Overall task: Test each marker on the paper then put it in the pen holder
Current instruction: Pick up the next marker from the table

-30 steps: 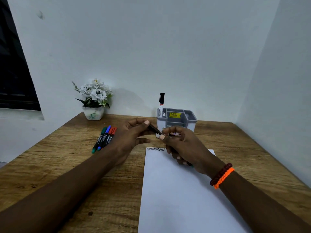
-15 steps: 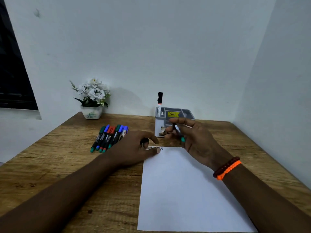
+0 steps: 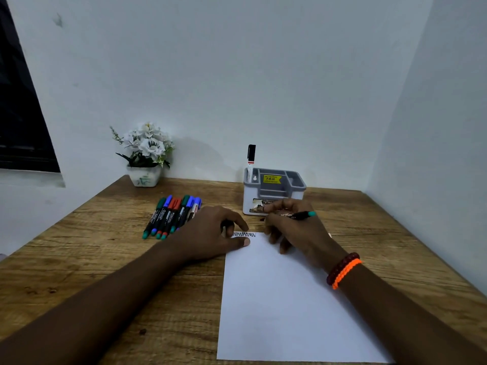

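— Markers [image 3: 172, 216] lie in a row on the wooden table [image 3: 79, 259], left of your left hand: green, blue and red caps pointing toward the back wall. What else do you want placed?

— Where are my hands?

— Your left hand [image 3: 210, 234] rests at the top left corner of the white paper [image 3: 276, 299], thumb flat on the sheet and fingers curled. A small dark piece shows between those fingers; whether it is a cap you are holding, I cannot tell. Your right hand [image 3: 295, 231] sits at the top edge of the paper, fingers curled round a dark marker with a teal end [image 3: 300, 215]. That marker lies nearly level, its teal end pointing right. Its tip is hidden behind your fingers.

— Is anything drawn?

— A dark zigzag scribble [image 3: 244, 234] runs along the top edge of the paper, between your two hands.

— And the pen holder?

— A grey pen holder [image 3: 274, 191] stands just behind your right hand, near the back wall. One black-capped marker [image 3: 251, 160] stands upright in its left rear compartment. A yellow price sticker [image 3: 271, 179] sits inside it.

— Anything more?

— A pot of white flowers [image 3: 145, 154] stands at the back left of the table. Your right wrist wears an orange and a dark red bracelet [image 3: 342, 271].
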`<state>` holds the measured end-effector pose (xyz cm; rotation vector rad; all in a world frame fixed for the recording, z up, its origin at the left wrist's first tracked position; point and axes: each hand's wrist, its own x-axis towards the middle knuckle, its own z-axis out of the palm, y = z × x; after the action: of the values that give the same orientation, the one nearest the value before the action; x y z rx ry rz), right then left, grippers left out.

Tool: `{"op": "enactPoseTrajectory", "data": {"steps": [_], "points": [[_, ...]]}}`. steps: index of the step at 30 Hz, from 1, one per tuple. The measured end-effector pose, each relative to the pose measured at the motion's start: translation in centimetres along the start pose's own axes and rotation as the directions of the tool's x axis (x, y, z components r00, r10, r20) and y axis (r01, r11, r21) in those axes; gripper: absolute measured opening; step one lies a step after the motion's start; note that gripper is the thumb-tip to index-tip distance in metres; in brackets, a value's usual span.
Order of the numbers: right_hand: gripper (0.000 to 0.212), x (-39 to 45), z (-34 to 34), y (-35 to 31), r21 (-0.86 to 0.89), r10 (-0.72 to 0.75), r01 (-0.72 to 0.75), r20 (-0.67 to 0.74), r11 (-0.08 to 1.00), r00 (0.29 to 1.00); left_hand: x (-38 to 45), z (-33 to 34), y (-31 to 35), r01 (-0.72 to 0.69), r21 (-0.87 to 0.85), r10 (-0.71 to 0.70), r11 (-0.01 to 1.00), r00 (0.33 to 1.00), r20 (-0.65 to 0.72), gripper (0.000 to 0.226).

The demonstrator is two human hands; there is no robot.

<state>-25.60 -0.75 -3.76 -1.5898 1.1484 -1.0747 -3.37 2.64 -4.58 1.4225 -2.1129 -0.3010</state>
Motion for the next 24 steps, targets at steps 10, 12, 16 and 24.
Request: {"op": "enactPoseTrajectory", "data": {"steps": [10, 12, 16, 24], "points": [[0.015, 0.6, -0.1, 0.9, -0.118, -0.056, 0.05, -0.05, 0.992, 0.997, 0.2, 0.2, -0.2, -0.011, -0.003, 0.011, 1.0, 1.0, 0.019, 0.025], [0.017, 0.8, 0.0, 1.2, -0.135, -0.061, 0.053, -0.058, 0.989, 0.996, 0.2, 0.2, -0.2, -0.009, 0.001, 0.009, 1.0, 1.0, 0.022, 0.025], [0.011, 0.7, 0.0, 1.3, -0.161, -0.086, 0.079, -0.039, 0.984, 0.996, 0.2, 0.3, -0.3, -0.008, -0.005, 0.008, 1.0, 1.0, 0.021, 0.025], [0.005, 0.5, 0.0, 1.0, -0.193, -0.093, 0.086, -0.024, 0.977, 0.995, 0.3, 0.3, -0.3, 0.0, -0.025, 0.0, 1.0, 1.0, 0.029, 0.024]]}}
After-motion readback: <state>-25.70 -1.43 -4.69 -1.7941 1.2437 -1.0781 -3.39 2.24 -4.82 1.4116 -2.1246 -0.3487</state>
